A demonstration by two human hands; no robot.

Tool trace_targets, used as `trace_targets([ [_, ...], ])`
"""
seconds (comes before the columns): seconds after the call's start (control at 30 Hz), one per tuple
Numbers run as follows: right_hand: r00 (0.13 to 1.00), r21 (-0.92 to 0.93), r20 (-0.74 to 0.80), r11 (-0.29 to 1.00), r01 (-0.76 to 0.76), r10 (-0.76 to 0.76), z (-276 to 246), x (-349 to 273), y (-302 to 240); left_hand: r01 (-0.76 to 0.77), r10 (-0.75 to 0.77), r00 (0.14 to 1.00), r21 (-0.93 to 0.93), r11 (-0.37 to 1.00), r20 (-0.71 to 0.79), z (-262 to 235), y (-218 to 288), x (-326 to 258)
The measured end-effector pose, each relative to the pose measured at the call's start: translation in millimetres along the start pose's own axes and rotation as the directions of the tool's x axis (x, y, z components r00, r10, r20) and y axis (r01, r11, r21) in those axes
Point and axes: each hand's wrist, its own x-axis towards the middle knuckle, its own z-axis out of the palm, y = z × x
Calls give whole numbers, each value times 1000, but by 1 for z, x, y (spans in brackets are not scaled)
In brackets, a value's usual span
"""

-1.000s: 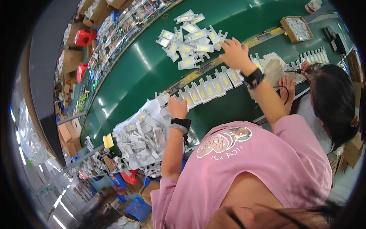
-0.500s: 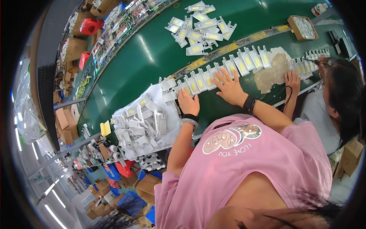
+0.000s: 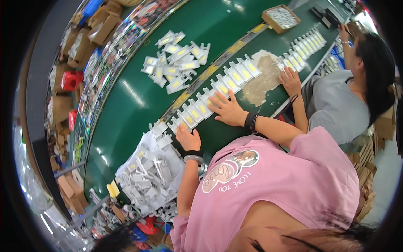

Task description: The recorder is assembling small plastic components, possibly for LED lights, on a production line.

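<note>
A slanting row of white plastic lamp-like pieces with yellow panels [image 3: 235, 77] lies side by side on the green table [image 3: 130, 84]. My left hand [image 3: 187, 137] rests at the row's left end, fingers stretched and touching the end piece, thumb apart. Farther along, my right hand [image 3: 228, 110] lies flat with spread fingers over the middle pieces, hiding parts of them. Neither hand grasps anything. Beside my left hand, a heap of loose white pieces [image 3: 151, 176] lies on a white sheet. Beyond the row is a loose pile of similar yellow-panelled pieces [image 3: 178, 63].
At right, a co-worker [image 3: 336, 96] sits by a second row of pieces [image 3: 304, 50], one hand against it. A worn bare patch [image 3: 262, 80] lies between the rows. An open cardboard box [image 3: 281, 19] of small parts stands beyond. A yellow-and-black strip [image 3: 218, 63] runs lengthwise along the table.
The view has turned, so the table and row slant more steeply. Both my hands stay on the row. The co-worker's far hand has moved away from the second row.
</note>
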Motion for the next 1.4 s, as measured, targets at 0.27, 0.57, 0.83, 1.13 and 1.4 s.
trace_targets([
  [0.27, 998, -17, -10, 998, -68, 67, -12, -18, 39, -20, 22, 995, -15, 1000, 97, -6, 48, 13],
  [0.57, 995, 29, -48, 996, -87, 88, -25, -27, 70, -142, 143, 988, -26, 990, 63, 1, 75, 25],
  [0.83, 986, 218, -116, 972, -92, 120, -51, 13, 71, -46, 61, 984, -94, 995, 167, -15, 25, 58],
  [1.13, 879, 396, 173, 786, -475, 444, -55, 190, 163, 762, -293, 648, -591, 264, 703, -48, 19, 192],
  [1.4, 705, 183, 419, 708, -682, 572, -46, 253, 113, 730, -518, 664, -618, 292, 539, -3, 42, 257],
])
